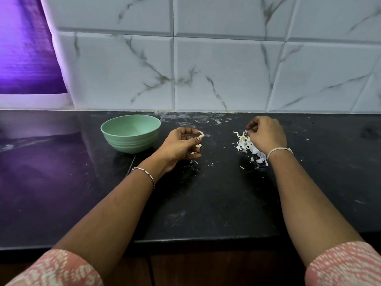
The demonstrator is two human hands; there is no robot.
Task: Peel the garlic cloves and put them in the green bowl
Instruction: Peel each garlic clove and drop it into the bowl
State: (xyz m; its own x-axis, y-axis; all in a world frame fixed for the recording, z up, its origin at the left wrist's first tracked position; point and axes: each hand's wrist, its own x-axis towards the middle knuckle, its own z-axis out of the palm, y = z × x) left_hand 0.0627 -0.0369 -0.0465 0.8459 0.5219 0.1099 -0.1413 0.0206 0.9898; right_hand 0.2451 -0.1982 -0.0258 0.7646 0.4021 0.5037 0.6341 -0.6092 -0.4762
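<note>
While the left hand [181, 144] pinches a clove [200, 134] in curled fingers near the bowl [132, 141], the right hand [267, 135] pinches skin [245, 133] above the pile [245, 146].

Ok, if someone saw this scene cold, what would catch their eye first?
The pale green bowl stands out on the black counter, left of centre, its visible inside bare. The left hand pinches a papery garlic piece beside it; the right hand picks at a heap of white garlic skins further right.
</note>
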